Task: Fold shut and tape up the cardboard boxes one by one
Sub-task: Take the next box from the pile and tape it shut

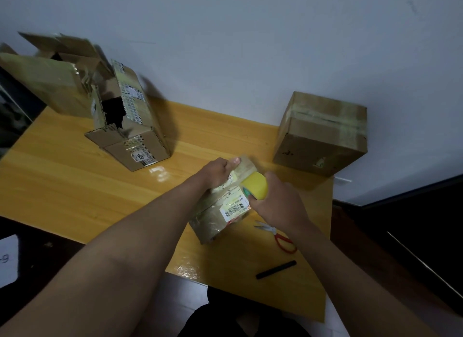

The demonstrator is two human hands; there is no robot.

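Tape roll [255, 185] sat gripped in the right hand [278, 203] atop the small box [223, 211] near the table's [75, 181] front edge; the left hand [218, 171] clutched its far end. Slipping grip could skew the strip.

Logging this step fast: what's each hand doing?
Left hand: grips the small box at its far end.
Right hand: holds the yellow tape roll.

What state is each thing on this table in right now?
Small box: flaps shut, held by left hand.
Tape roll: gripped by right hand, against the box.
Right box: closed, taped.
Striped-tape box: torn open.
Far-left box: flaps open.
Scissors: lying idle.
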